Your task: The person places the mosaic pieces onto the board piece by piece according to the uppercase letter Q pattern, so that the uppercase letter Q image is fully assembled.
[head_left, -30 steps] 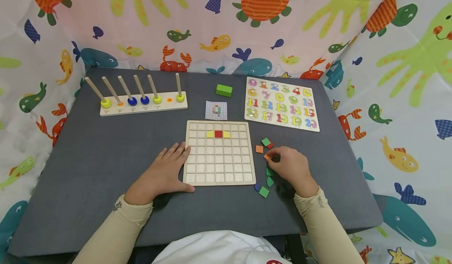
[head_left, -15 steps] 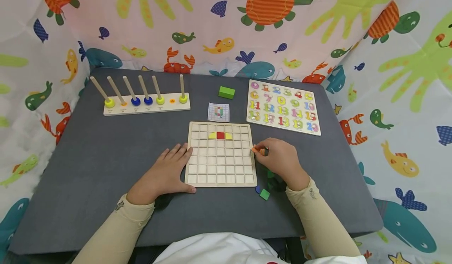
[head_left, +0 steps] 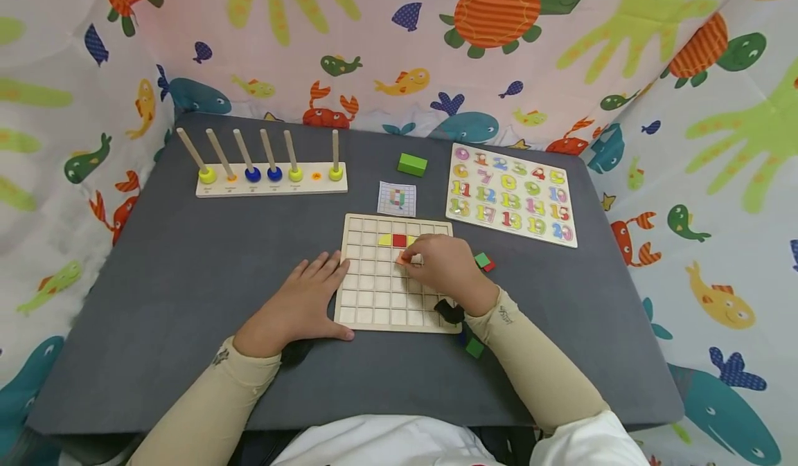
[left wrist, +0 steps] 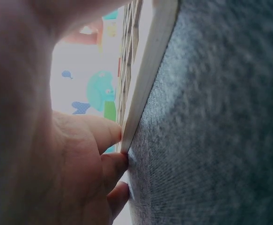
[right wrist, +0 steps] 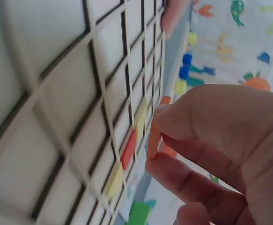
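Observation:
A wooden grid board (head_left: pixel 372 298) lies on the grey table, with a red square (head_left: pixel 399 241) between two yellow pieces (head_left: pixel 384 240) in one of its upper rows. My left hand (head_left: pixel 300 307) rests spread at the board's left side, its fingertips touching the edge; the left wrist view shows those fingers against the board's side (left wrist: pixel 148 70). Over the board, my right hand (head_left: pixel 445 266) pinches an orange square (head_left: pixel 400 259) just below the red one. In the right wrist view the orange piece (right wrist: pixel 154 136) is held on edge between thumb and fingers, apart from the grid.
Green (head_left: pixel 474 347) and red (head_left: pixel 489 265) pieces lie right of the board, some partly hidden by the right arm. Behind stand a pattern card (head_left: pixel 396 199), a green block (head_left: pixel 413 164), a number board (head_left: pixel 511 194) and a peg stand (head_left: pixel 271 185).
My right hand has moved left from the loose pieces to over the board, carrying an orange square. The left hand keeps its place at the board's edge.

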Available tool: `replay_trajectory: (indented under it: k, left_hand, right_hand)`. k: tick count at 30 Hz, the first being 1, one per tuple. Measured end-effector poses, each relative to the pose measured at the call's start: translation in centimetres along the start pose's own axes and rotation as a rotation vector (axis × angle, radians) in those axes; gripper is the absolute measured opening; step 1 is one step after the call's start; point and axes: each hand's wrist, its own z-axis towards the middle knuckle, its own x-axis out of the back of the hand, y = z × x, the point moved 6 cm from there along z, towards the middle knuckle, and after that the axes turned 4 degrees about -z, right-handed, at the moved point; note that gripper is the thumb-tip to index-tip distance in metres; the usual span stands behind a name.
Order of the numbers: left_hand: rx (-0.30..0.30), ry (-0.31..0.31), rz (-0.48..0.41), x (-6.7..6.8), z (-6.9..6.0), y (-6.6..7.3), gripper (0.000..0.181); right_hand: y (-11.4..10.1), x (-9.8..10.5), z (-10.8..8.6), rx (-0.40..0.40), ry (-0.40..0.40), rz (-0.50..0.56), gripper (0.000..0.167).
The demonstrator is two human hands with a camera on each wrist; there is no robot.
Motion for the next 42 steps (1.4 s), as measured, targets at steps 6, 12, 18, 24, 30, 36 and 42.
replay_trajectory:
  k: [6, 12, 18, 24, 30, 36, 42]
  left_hand:
    - [0.000, 0.006, 0.015, -0.2, 0.1, -0.1, 0.135]
    - [-0.009, 0.022, 0.007, 0.1, -0.1, 0.0, 0.135]
    - [-0.012, 0.021, 0.027, 0.3, 0.0, 0.4, 0.135]
    - [-0.012, 0.014, 0.020, 0.5, -0.2, 0.5, 0.134]
    - [-0.017, 0.011, 0.013, 0.4, -0.2, 0.4, 0.134]
    - [-0.023, -0.002, 0.000, 0.2, 0.0, 0.2, 0.134]
    - [-0.016, -0.007, 0.002, 0.4, -0.1, 0.4, 0.133]
  right_hand:
    - [-1.3, -1.3, 2.3, 0.042, -0.078, -0.018, 0.011]
    - [-1.7, -2.0, 3.8, 0.056, -0.101, -0.076, 0.010]
    - [-1.7, -2.3, 4.0, 0.061, -0.098, -0.080, 0.011]
    - [-2.0, -2.5, 4.1, 0.087, -0.112, -0.064, 0.008]
    - [-1.2, -2.1, 3.4, 0.099, -0.157, 0.009, 0.017]
    - [3.0, 0.7, 0.1, -0.112, -0.185, 0.170, 0.031]
    - [6.8, 2.9, -3.9, -0.260, -0.137, 0.260, 0.030]
